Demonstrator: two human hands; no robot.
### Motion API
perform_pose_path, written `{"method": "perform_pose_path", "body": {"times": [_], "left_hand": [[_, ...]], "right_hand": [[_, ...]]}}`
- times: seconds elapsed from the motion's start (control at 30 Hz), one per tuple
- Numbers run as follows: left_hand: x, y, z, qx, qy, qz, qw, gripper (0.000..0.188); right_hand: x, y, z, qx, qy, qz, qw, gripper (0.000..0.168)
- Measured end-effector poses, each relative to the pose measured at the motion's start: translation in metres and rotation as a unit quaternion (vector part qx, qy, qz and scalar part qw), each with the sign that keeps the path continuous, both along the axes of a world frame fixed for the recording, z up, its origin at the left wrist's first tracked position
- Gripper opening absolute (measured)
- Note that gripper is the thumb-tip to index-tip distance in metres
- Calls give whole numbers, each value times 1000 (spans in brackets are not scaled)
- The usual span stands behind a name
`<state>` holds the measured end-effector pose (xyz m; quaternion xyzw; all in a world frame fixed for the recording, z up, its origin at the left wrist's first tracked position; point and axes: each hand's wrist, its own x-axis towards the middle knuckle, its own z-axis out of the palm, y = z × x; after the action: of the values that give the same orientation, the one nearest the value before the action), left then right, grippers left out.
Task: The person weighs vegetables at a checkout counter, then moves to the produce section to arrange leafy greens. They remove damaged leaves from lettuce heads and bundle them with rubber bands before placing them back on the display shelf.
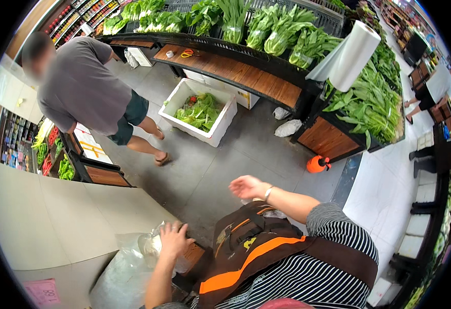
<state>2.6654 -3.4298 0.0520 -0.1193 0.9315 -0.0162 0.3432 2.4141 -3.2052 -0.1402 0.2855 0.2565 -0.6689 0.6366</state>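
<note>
My left hand [174,238] rests with spread fingers on or just over a clear plastic bag [127,270] at the lower left; whether it grips the plastic I cannot tell. The bag holds pale contents, hard to make out. My right hand [247,187] hovers in front of my brown and orange apron [248,247], its fingers loosely curved and apart, nothing seen in it. Beyond, on the grey floor, stands a white foam box [225,127] with loose green leaves [199,114] inside.
A person [86,85] in a grey shirt stands at the left. Leafy greens [283,33] fill the rack above a wooden shelf [233,71] with orange-handled scissors [187,53]. A plastic bag roll [355,56] stands at the right; an orange spray bottle [316,164] is on the floor.
</note>
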Motion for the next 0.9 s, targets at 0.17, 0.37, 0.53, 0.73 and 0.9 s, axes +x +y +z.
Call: {"method": "perform_pose_path", "body": {"times": [0.17,0.37,0.53,0.73,0.9], "left_hand": [[-15,48,-101,263,101,220,934,50],[68,47,-251,174,175,507,826,42],[119,31,-283,187,-5,542,820,34],[47,-32,-301,258,-60,468,843,27],[-121,-146,-309,335,16,360,871,25]], "right_hand": [[-86,93,0,127,43,-121,984,9],[-202,112,-11,161,84,-187,965,13],[-302,60,4,154,134,-234,951,12],[-396,8,26,201,232,-238,921,11],[-467,2,63,331,336,-305,828,16]]}}
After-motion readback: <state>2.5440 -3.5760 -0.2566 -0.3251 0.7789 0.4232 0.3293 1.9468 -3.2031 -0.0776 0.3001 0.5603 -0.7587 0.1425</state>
